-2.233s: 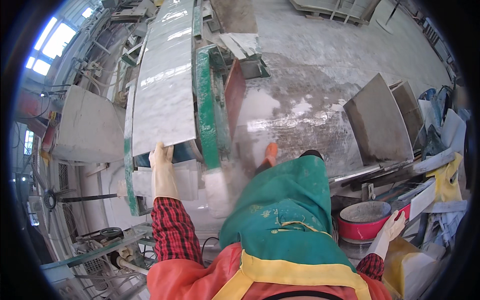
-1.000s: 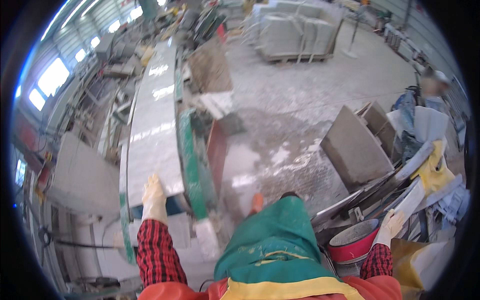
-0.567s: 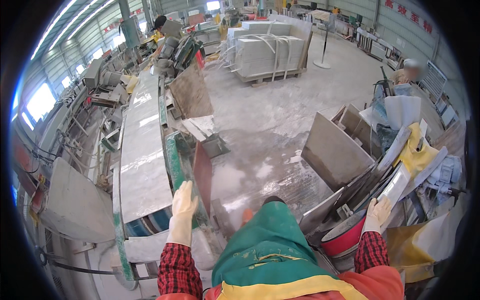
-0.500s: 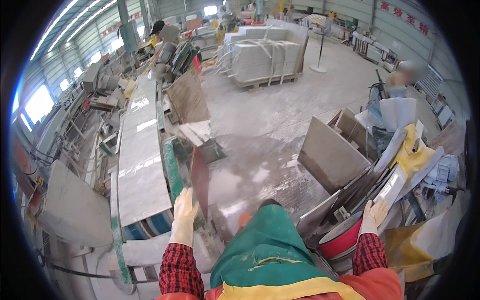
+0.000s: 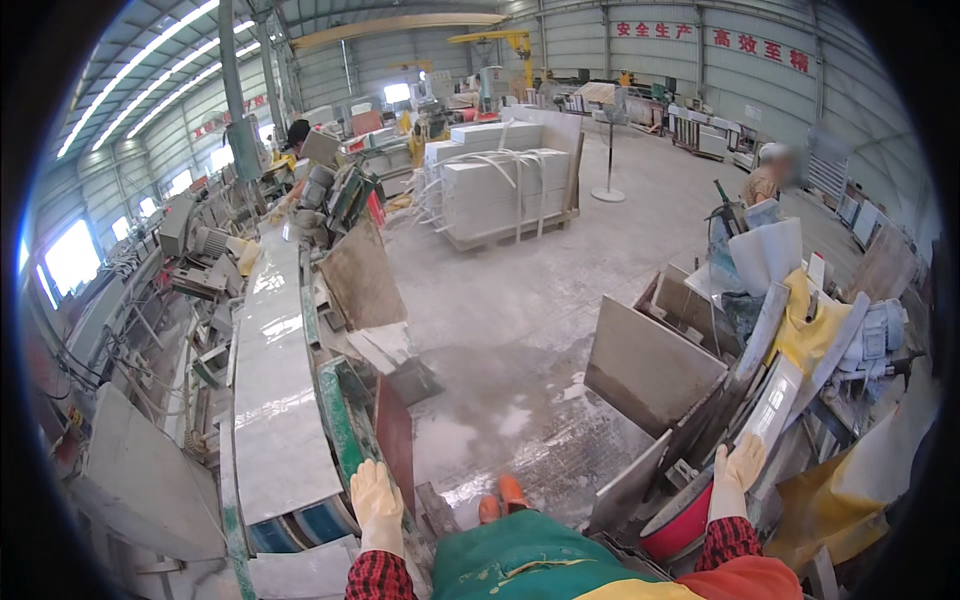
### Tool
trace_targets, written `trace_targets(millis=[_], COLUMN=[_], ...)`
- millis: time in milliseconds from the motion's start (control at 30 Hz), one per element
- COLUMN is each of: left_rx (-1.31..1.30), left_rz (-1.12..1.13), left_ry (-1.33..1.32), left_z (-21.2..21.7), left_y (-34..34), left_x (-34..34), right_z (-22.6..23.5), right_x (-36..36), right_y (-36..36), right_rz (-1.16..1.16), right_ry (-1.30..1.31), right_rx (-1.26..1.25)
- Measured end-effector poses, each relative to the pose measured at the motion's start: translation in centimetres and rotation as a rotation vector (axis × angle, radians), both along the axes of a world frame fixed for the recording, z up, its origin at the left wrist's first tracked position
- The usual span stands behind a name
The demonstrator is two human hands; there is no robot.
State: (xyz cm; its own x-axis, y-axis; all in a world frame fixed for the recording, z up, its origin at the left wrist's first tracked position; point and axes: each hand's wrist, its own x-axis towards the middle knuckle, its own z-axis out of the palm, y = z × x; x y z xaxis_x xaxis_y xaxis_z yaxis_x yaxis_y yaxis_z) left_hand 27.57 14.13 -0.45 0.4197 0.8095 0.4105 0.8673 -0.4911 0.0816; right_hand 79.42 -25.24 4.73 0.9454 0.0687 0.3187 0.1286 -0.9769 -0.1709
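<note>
All along the left, facing a long counter (image 5: 233,515) carrying pale, glossy slabs (image 5: 280,430), lying flat and ending at the near edge above blue belts (image 5: 318,523). Along the counter's right edge, seeing a green rail (image 5: 342,425). Well off to the right, seeing a white strip (image 5: 772,398) slanting near a red-sided tub (image 5: 680,522). Holding the left hand (image 5: 378,500) just beside the rail's near end and the right hand (image 5: 738,468) just beside the strip's lower end, well apart, with fingers extended; impossible to tell whether touching.
</note>
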Motion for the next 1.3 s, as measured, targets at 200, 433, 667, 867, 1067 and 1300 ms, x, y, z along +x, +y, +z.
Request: trace_targets(millis=[200,433,667,867,1067,1300], left_rx=[-0.098,-0.084,-0.109,-0.05,-0.02,0.043], left_rz=[0.001,-0.012,0.025,0.01,-0.017,-0.064], left_ry=[0.042,0.113,0.198,0.165,0.146,0.114], left_z=[1.3,1.6,3.2,2.8,4.0,3.6], left_y=[-0.4,-0.7,-0.7,-0.7,-0.8,-0.3], left_x=[0.8,1.1,1.5,2.3,2.3,2.1], right_z=[0.2,2.6,-4.8,1.2,2.2,-0.9], right_x=[-0.4,2.5,5.2,0.2,-0.3,0.7], right_y=[-0.1,-0.7,-3.1,-1.7,-0.7,-1.9], right_rz=[0.059,0.106,0.356,0.391,0.392,0.365], right_ry=[-0.073,0.248,-0.234,-0.165,-0.131,-0.174], right_rx=[0.014,0.27,0.048,0.055,-0.104,-0.015])
